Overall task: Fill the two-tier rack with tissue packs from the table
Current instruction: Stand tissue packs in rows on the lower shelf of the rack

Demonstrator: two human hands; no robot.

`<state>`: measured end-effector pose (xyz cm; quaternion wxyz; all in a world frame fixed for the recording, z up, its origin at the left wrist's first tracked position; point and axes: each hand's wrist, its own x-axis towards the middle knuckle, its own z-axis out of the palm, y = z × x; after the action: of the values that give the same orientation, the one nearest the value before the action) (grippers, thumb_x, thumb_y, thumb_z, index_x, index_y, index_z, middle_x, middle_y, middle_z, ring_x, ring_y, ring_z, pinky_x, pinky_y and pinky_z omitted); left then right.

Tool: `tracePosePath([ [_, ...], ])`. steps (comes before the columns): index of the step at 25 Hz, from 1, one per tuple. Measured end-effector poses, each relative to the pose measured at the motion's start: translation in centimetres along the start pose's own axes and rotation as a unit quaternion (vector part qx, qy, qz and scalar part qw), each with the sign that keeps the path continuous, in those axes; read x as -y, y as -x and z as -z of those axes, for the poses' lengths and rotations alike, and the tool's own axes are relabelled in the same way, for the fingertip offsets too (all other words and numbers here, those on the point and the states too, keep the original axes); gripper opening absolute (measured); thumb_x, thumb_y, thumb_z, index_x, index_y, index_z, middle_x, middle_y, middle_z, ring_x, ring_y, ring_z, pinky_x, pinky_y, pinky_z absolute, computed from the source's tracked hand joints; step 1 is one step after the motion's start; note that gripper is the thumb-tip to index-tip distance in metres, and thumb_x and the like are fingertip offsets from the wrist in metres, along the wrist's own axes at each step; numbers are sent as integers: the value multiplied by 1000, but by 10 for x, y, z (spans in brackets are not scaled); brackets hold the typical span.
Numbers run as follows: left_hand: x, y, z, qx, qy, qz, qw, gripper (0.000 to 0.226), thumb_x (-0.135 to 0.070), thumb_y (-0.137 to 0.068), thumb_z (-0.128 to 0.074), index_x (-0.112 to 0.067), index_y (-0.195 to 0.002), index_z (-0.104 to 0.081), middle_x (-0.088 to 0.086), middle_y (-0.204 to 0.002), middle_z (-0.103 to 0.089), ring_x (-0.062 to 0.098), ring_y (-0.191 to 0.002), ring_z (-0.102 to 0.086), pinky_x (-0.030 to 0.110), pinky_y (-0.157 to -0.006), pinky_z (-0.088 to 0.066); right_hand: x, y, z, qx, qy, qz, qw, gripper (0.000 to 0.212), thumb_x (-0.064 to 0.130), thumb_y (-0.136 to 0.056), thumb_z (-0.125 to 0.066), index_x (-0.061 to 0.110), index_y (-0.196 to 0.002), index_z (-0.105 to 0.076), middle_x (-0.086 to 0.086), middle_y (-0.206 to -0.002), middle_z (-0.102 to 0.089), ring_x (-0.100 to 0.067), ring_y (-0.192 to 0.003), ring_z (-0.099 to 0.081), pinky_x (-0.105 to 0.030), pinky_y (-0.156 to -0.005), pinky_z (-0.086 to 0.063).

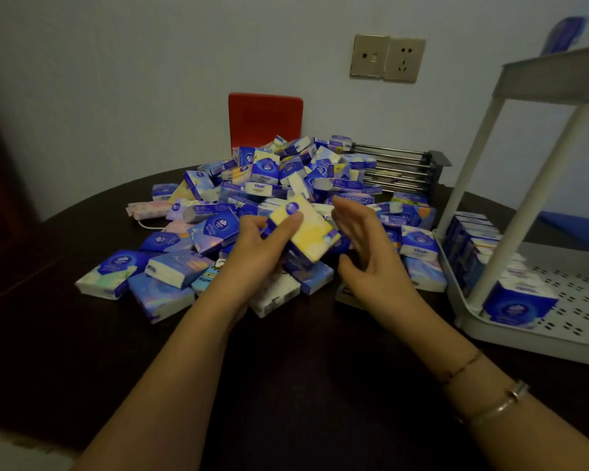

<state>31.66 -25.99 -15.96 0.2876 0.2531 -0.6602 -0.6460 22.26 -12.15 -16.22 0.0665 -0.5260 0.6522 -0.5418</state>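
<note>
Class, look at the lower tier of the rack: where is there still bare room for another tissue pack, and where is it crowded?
The lower tier lies bare on its perforated right side, beyond the row of packs along its left edge. The dark table in front of the pile is also free. The pile itself is crowded.

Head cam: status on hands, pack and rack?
Left hand grips yellow tissue pack; right hand open beside it. Rack lower tier part-filled. Path to rack looks clear.

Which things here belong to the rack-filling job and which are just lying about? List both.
Job: yellow pack in left hand; right hand; pile of tissue packs; two-tier rack.
Lying about: red chair, metal roller rack, wall socket.
</note>
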Motion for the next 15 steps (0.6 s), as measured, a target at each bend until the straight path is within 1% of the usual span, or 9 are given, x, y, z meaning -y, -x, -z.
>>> tracePosePath([
  [2,1,-4,8,-50,43,-15,998,37,-52,-79,-65,-26,-102,-51,3,-108,-67,19,-94,-66,46,-90,-53,-8,-2,-4,-36,141,-38,989,53,15,-87,-60,29,-132,-36,11,-134,-46,-8,-118,-50,-40,-101,-44],
  [3,2,-5,11,-80,53,-21,995,38,-54,-75,-67,-30,-101,-54,-1,-109,-66,16,-97,-66,46,-91,-52,-12,-2,-7,-28,234,-56,970,56,33,-84,-65,26,-131,-37,7,-130,-49,-11,-118,-49,-39,-100,-44],
  [5,1,-4,12,-115,71,-43,990,41,-54,-70,-72,-33,-103,-57,-10,-109,-64,2,-95,-64,34,-86,-53,-18,-3,-13,22,369,-93,924,70,58,-77,-62,23,-133,-36,3,-124,-52,-19,-117,-45,-36,-98,-39],
  [6,0,-3,11,-126,73,-55,988,40,-49,-72,-74,-32,-105,-58,-13,-107,-62,-2,-93,-62,27,-82,-51,-20,-3,-17,36,410,-100,906,72,62,-78,-58,22,-134,-35,2,-123,-52,-21,-117,-44,-36,-98,-37],
  [8,0,-2,10,-144,67,-64,985,43,-44,-73,-75,-26,-108,-57,-12,-111,-61,2,-97,-60,26,-82,-50,-20,-4,-20,36,449,-94,888,67,57,-81,-56,23,-135,-33,1,-121,-54,-23,-116,-43,-37,-98,-34],
  [9,0,-3,10,-151,67,-68,984,50,-45,-71,-76,-23,-112,-60,-10,-113,-64,5,-99,-62,28,-83,-52,-20,-5,-19,24,443,-85,892,64,52,-81,-58,23,-133,-34,0,-118,-55,-23,-114,-45,-37,-98,-36],
  [11,0,-2,10,-161,82,-79,980,50,-44,-71,-76,-22,-115,-63,-6,-109,-68,8,-97,-65,27,-80,-54,-15,-5,-14,-30,370,-83,925,61,43,-77,-64,22,-128,-39,-1,-113,-54,-21,-107,-50,-36,-92,-42],
  [13,0,-1,6,-154,85,-92,980,39,-41,-76,-73,-23,-110,-64,-8,-104,-69,5,-93,-66,19,-72,-53,-7,-4,-3,-116,232,-100,960,52,34,-75,-68,24,-120,-44,1,-113,-50,-13,-101,-51,-30,-85,-46],
  [15,0,3,-2,-133,64,-108,983,27,-40,-83,-67,-29,-107,-61,-14,-100,-66,-1,-91,-63,12,-66,-50,2,1,7,-203,137,-86,966,41,31,-77,-69,27,-112,-48,2,-114,-51,-10,-98,-56,-27,-82,-50],
])
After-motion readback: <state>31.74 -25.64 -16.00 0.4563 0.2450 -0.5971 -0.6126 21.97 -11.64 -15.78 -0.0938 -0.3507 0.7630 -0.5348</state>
